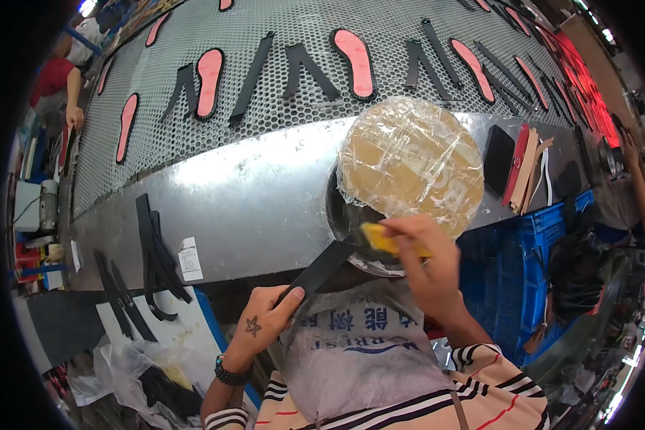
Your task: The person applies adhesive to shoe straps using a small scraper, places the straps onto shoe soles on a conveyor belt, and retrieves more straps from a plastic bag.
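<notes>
My left hand (269, 315) is closed around the lower end of a flat black strip (319, 271). The strip slants up to the right, and its far end reaches the rim of a dark round pot (335, 204). In my right hand (433, 269), slightly blurred, is a flat yellow tool (380, 239); its working end is hard to make out against the dark pot, close to the strip's far end. A round tan lid (412, 161), wrapped in clear film, covers most of the pot. A printed plastic apron (358, 344) lies over my lap.
Beyond the metal ledge (251, 193), a mesh belt (265, 136) carries pink insoles (210, 82) and black strips (312, 72). More strips (154, 251) hang at the left. Blue crates (505, 265) stand at the right. Other people's arms (73, 93) show at both sides.
</notes>
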### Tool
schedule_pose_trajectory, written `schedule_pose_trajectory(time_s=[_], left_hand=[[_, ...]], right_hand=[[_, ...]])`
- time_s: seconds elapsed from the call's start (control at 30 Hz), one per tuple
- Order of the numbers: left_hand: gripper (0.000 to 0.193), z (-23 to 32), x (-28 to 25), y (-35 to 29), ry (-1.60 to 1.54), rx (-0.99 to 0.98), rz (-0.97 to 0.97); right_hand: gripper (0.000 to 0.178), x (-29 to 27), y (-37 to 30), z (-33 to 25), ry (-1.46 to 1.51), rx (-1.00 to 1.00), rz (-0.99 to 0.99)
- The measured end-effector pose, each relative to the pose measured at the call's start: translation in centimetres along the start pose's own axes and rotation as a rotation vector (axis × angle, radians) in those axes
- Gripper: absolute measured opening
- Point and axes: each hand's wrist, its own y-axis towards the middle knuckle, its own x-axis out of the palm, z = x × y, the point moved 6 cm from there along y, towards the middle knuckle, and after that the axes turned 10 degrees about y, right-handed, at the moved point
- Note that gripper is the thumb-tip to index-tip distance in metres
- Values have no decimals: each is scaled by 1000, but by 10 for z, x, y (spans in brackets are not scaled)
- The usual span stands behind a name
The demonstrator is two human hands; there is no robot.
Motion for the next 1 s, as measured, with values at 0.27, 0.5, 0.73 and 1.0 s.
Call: schedule_pose_trajectory(time_s=[0.27,0.5,0.73,1.0], left_hand=[[44,5,-12,-5,119,-12,23],[32,-30,-87,-12,-299,23,150],[25,-48,-305,94,-380,283,598],[49,-114,-444,90,275,92,1088]], right_hand=[[26,9,15,-12,114,-247,-224],[22,11,21,-15,-23,-119,-133],[21,15,15,-34,-41,-79,-9],[18,20,3,-28,13,16,157]])
